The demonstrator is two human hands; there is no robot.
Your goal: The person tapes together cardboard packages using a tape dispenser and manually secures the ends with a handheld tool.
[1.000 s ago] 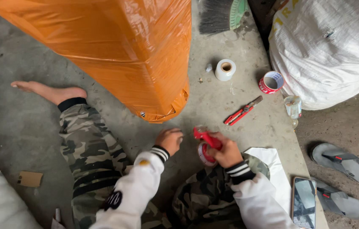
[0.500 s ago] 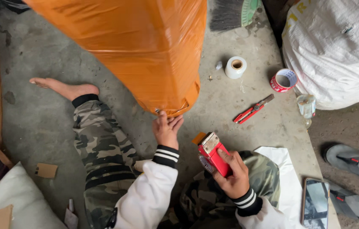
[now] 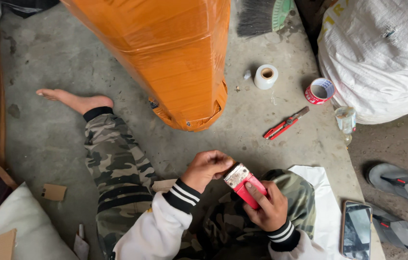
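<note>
Looming over the concrete floor (image 3: 50, 62), a big orange-wrapped bundle (image 3: 170, 53) lies ahead; nearer, over the lap, the right hand (image 3: 267, 208) grips a red tape dispenser (image 3: 246, 185) while the left hand (image 3: 206, 168) pinches its toothed end, steadying it.

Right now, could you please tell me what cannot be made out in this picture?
Head view only:
- Tape dispenser: its roll is hidden by the right hand; the left hand covers its front edge.
- Orange wrapped bundle: its top is cut off by the upper edge.
- Brush: handle cut off by the upper edge.
- Phone: screen only reflects.
</note>
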